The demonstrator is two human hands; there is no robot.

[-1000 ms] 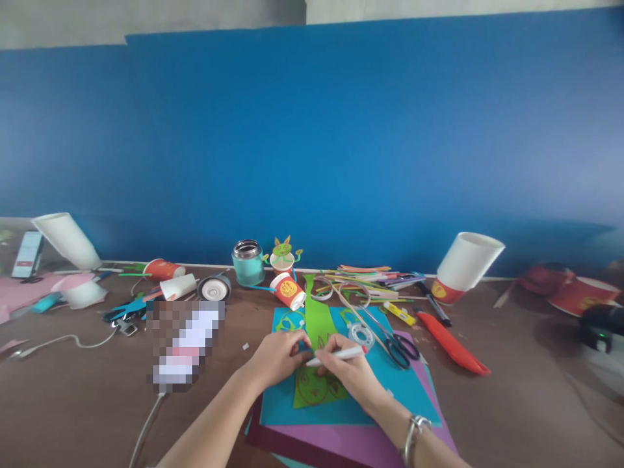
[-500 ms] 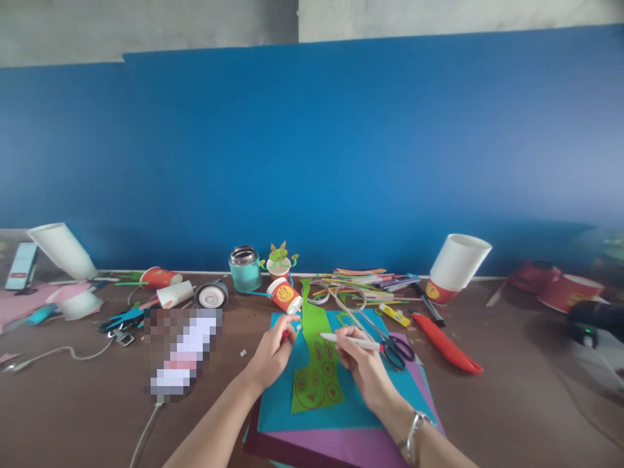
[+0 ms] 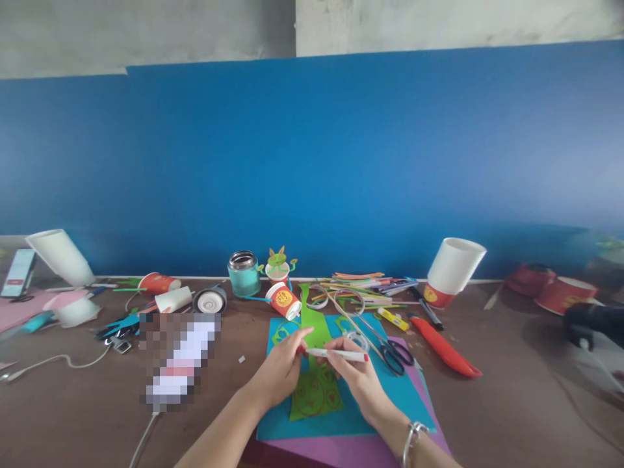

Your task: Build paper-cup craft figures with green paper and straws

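My right hand (image 3: 358,377) grips a white marker (image 3: 344,355) with a red end, held level. The marker's other end meets the small red cap (image 3: 301,350) that my left hand (image 3: 279,374) pinches; whether the cap is on cannot be told. Below both hands lies a green paper (image 3: 316,396) with a face and round shapes drawn on it, partly hidden by my fingers. It rests on a blue sheet (image 3: 390,416), with a purple sheet (image 3: 336,448) underneath. A roll of clear tape (image 3: 358,340) and scissors (image 3: 396,356) lie right of my hands.
Behind the sheets are a tipped red paper cup (image 3: 284,301), a cup with a green paper animal (image 3: 277,259), a teal jar (image 3: 244,276) and paper strips (image 3: 361,286). A glue stick (image 3: 393,319), a red pouch (image 3: 446,351) and stacked cups (image 3: 455,266) stand or lie rightward.
My hands have come together over the green paper. The marker has turned from pointing at the drawing to meeting the red cap in my left hand. The view has tilted slightly up.
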